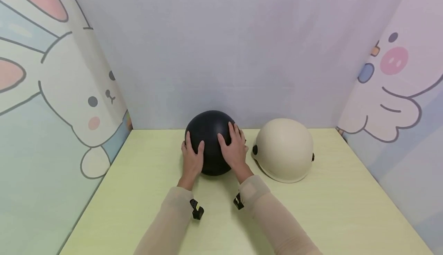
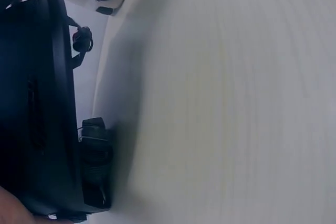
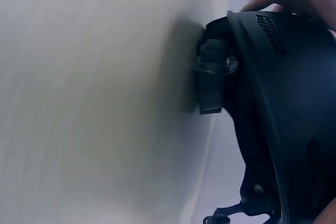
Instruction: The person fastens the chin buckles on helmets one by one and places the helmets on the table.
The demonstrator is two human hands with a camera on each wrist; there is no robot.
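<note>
Both hands hold a black helmet (image 1: 209, 130) near the back of the table. My left hand (image 1: 193, 159) grips its left side, thumb on the near face of the shell. On the right side lies my right hand (image 1: 235, 149), its fingers spread over the curve. Below the rim hang a dark strap and buckle (image 2: 96, 161), close over the tabletop in the left wrist view. Slotted vents (image 3: 271, 32) show in the shell in the right wrist view. To the right of the black helmet sits a cream helmet (image 1: 285, 147) with a dark round fitting at its side.
The pale yellow-green table (image 1: 332, 212) runs back to a plain light curtain (image 1: 221, 47). Cartoon-printed walls stand at both sides, a rabbit (image 1: 79, 89) on the left and a pig-nosed figure (image 1: 394, 82) on the right. Small black devices are strapped at both wrists.
</note>
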